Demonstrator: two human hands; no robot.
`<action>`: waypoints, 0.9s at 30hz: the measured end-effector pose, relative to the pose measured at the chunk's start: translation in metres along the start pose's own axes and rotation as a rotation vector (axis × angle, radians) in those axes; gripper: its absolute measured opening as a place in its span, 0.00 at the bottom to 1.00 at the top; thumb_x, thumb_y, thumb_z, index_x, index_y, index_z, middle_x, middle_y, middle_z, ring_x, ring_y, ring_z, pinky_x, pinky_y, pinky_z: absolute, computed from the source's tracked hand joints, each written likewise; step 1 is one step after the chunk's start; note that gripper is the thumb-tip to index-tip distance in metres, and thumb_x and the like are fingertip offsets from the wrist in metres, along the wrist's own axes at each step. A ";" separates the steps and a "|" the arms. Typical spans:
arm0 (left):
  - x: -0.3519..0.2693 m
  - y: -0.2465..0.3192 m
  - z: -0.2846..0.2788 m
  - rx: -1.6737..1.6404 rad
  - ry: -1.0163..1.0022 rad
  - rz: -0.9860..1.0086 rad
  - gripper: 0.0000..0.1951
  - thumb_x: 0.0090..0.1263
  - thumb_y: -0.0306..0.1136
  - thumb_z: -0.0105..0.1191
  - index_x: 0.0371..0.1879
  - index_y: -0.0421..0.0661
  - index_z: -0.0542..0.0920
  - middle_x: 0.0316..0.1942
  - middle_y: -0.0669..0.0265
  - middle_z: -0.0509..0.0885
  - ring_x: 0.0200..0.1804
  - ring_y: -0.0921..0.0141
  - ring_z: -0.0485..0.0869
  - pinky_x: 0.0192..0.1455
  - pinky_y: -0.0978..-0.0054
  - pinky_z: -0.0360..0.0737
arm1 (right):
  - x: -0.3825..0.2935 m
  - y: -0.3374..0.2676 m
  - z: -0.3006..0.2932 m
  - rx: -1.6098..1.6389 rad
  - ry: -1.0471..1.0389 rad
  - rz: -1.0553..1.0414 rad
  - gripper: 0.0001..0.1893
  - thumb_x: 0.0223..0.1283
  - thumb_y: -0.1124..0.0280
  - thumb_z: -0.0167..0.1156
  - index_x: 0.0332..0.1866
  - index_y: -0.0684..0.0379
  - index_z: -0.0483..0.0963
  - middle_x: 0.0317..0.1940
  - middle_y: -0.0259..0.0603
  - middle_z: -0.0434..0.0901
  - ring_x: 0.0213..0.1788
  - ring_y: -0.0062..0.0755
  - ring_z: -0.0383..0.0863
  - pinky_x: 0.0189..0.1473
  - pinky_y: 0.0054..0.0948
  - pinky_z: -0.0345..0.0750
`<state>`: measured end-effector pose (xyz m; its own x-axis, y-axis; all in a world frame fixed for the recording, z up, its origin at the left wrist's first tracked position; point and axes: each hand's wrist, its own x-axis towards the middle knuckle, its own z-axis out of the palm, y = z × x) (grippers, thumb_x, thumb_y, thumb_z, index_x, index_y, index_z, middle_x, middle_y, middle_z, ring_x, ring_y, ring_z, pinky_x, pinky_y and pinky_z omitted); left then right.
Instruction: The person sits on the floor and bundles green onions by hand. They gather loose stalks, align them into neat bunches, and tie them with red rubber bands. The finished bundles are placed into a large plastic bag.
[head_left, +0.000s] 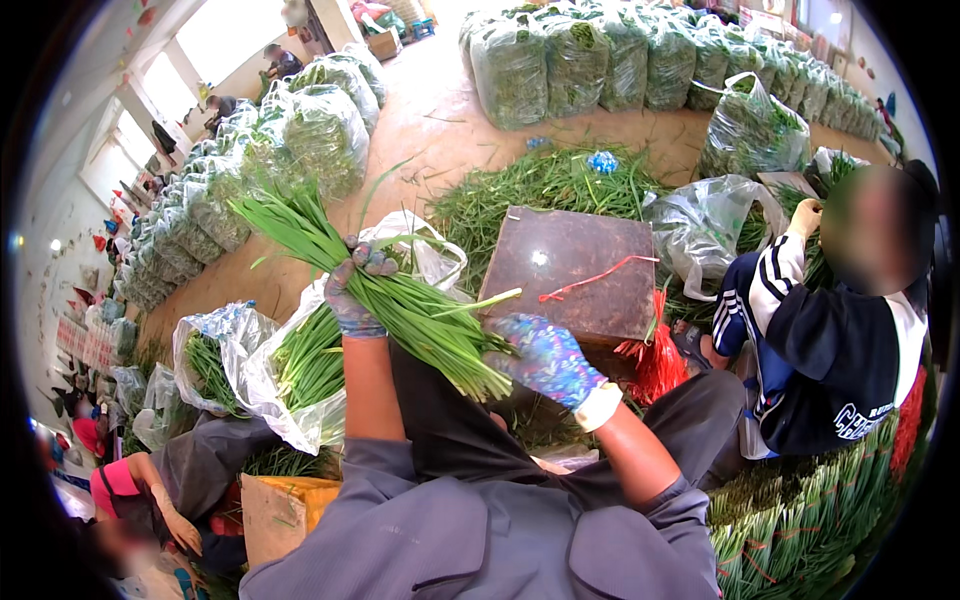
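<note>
A bunch of long green leafy stalks (420, 315), probably garlic chives, lies slantwise across my lap, leaf tips up to the left. My left hand (356, 289), in a patterned glove, is wrapped around its middle. At the pale stem ends is my right hand (551, 360), in a blue flowered glove with a light cuff. Its fingers meet the stalk ends, but whether they pinch any is blurred. Just beyond stands a brown board-topped stand (570, 262), with a red plastic strip (592, 279) across it. Red ties (656, 360) hang at its near corner.
An open plastic bag of stalks (311, 367) sits by my left arm. Loose greens (525, 180) cover the floor behind the stand. A co-worker (832, 337) sits at right, another person (150, 487) at lower left. Tied bunches (810, 510) lie lower right; filled bags (510, 75) line the back.
</note>
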<state>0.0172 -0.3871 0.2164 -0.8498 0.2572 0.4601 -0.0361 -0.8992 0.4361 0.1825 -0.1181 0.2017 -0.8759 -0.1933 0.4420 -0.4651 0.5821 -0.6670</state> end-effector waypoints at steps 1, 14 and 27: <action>0.001 -0.001 0.001 -0.001 -0.010 0.000 0.15 0.65 0.27 0.58 0.52 0.44 0.78 0.38 0.67 0.80 0.36 0.69 0.77 0.46 0.66 0.75 | 0.000 0.007 0.006 -0.048 -0.010 -0.017 0.15 0.63 0.62 0.66 0.50 0.58 0.83 0.47 0.48 0.85 0.51 0.52 0.83 0.52 0.42 0.81; 0.003 0.021 -0.011 0.027 -0.039 0.029 0.18 0.66 0.29 0.59 0.54 0.45 0.76 0.39 0.70 0.78 0.38 0.71 0.75 0.49 0.66 0.74 | -0.049 0.039 -0.027 0.100 -0.130 0.098 0.10 0.65 0.70 0.65 0.47 0.61 0.83 0.43 0.49 0.87 0.45 0.50 0.87 0.47 0.37 0.84; 0.006 0.000 -0.004 -0.012 -0.075 0.044 0.18 0.67 0.29 0.59 0.56 0.46 0.76 0.41 0.68 0.83 0.43 0.67 0.82 0.53 0.63 0.76 | 0.008 0.013 0.001 -0.122 -0.057 0.066 0.17 0.62 0.62 0.67 0.54 0.57 0.81 0.47 0.48 0.85 0.44 0.51 0.86 0.45 0.41 0.83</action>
<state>0.0104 -0.3868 0.2158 -0.8091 0.2426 0.5353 -0.0063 -0.9144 0.4049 0.1694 -0.1125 0.1959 -0.9117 -0.1941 0.3621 -0.3900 0.6863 -0.6139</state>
